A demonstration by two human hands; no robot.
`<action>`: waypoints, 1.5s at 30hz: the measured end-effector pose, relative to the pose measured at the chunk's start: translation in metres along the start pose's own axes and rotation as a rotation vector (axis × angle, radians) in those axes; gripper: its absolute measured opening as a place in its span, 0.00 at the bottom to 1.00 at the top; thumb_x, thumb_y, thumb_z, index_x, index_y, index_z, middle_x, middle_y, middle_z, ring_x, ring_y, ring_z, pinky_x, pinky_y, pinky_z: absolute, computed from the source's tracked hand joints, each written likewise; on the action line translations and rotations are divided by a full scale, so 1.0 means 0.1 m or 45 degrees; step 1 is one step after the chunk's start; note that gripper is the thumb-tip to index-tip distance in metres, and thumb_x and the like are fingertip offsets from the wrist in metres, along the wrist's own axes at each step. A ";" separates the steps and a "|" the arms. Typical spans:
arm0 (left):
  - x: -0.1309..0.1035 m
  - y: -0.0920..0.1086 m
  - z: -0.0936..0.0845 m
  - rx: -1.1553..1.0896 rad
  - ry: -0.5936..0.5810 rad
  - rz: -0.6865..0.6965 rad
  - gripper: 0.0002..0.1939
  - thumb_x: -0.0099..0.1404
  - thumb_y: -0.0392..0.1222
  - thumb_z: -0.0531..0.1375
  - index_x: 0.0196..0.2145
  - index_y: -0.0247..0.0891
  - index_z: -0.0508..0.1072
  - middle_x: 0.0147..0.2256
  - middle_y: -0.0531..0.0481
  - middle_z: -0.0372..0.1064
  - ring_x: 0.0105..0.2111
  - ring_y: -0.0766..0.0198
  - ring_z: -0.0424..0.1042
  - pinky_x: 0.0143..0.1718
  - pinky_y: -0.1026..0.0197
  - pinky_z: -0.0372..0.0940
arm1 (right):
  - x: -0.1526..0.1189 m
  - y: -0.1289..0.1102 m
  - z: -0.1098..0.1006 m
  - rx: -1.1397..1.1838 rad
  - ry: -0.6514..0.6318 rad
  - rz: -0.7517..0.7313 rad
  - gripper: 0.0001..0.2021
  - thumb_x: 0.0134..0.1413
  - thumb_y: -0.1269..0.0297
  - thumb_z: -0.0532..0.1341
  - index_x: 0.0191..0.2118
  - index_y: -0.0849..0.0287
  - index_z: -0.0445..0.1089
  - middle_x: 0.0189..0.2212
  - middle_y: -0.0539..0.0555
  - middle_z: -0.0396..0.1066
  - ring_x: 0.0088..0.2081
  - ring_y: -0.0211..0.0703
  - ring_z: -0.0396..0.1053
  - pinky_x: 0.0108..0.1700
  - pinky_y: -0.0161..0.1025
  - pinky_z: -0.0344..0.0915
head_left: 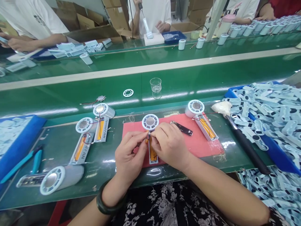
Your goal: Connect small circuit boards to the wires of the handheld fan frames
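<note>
A small handheld fan (150, 122) with a round pale-blue head lies on the red mat (134, 125), its open handle (153, 153) showing an orange battery inside. My left hand (130, 152) pinches at the neck of this fan from the left. From the right, my right hand (170, 144) pinches at the same spot, its fingers over part of the handle. Whatever small piece sits between my fingertips is mostly hidden. Just beyond my right hand lies a narrow black circuit strip (182, 128). Another open fan (196, 107) rests at the mat's right side.
Several more fans (101, 110) stand left, near blue-handled pliers (36, 161). A black-handled tool (249, 147) lies right, by a blue bin (270, 144) heaped with pale-blue parts. A clear glass (155, 86) and loose ring (128, 93) sit ahead. Co-workers (150, 18) sit opposite.
</note>
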State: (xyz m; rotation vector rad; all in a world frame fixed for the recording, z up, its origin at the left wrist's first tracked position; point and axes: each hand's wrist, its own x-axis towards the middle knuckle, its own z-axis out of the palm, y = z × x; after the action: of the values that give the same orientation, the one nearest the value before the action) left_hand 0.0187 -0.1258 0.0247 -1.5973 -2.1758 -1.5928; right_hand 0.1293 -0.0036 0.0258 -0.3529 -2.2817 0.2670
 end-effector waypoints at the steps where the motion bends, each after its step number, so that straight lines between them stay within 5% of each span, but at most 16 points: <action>1: 0.01 -0.01 -0.01 0.006 -0.013 0.015 0.16 0.69 0.27 0.61 0.49 0.44 0.79 0.42 0.53 0.75 0.41 0.70 0.74 0.43 0.69 0.69 | 0.00 0.01 0.00 0.016 -0.017 -0.004 0.17 0.72 0.70 0.49 0.31 0.61 0.69 0.30 0.56 0.68 0.33 0.47 0.63 0.37 0.45 0.57; 13: 0.04 -0.05 -0.05 0.040 -0.063 0.132 0.16 0.67 0.25 0.61 0.48 0.41 0.78 0.42 0.51 0.75 0.40 0.69 0.74 0.43 0.67 0.69 | -0.01 0.06 -0.02 0.117 -0.085 -0.016 0.18 0.73 0.69 0.48 0.34 0.64 0.71 0.32 0.58 0.70 0.35 0.48 0.66 0.37 0.45 0.58; 20: 0.02 -0.04 -0.01 -0.221 -0.004 -0.109 0.15 0.69 0.30 0.62 0.49 0.45 0.79 0.42 0.51 0.73 0.37 0.66 0.73 0.33 0.65 0.71 | 0.00 0.05 -0.01 0.251 -0.022 0.060 0.13 0.71 0.69 0.52 0.36 0.62 0.71 0.33 0.55 0.71 0.35 0.45 0.67 0.37 0.44 0.58; 26: -0.01 -0.03 0.04 -0.207 0.043 -0.122 0.15 0.68 0.30 0.63 0.49 0.45 0.79 0.42 0.51 0.74 0.40 0.66 0.73 0.34 0.65 0.72 | 0.00 0.03 0.01 0.244 -0.008 0.085 0.12 0.70 0.71 0.52 0.36 0.63 0.71 0.33 0.56 0.71 0.34 0.46 0.67 0.38 0.45 0.58; 40: 0.04 -0.04 -0.02 0.090 0.001 0.085 0.15 0.66 0.27 0.62 0.46 0.41 0.80 0.40 0.50 0.77 0.38 0.66 0.74 0.40 0.63 0.72 | -0.02 0.07 0.01 0.158 -0.100 -0.014 0.17 0.74 0.69 0.47 0.37 0.63 0.71 0.36 0.58 0.73 0.39 0.48 0.68 0.41 0.46 0.60; 45: 0.01 -0.03 0.01 -0.179 0.035 -0.116 0.15 0.67 0.29 0.63 0.47 0.44 0.80 0.41 0.51 0.76 0.40 0.67 0.74 0.39 0.67 0.73 | -0.01 0.04 -0.01 0.226 -0.080 0.045 0.14 0.72 0.70 0.50 0.37 0.62 0.71 0.35 0.57 0.73 0.39 0.47 0.68 0.40 0.45 0.60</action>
State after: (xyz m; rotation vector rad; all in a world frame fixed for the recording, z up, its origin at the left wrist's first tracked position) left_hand 0.0170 -0.1240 0.0225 -1.5192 -2.1980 -1.8194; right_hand 0.1309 -0.0001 0.0248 -0.2973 -2.2937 0.5010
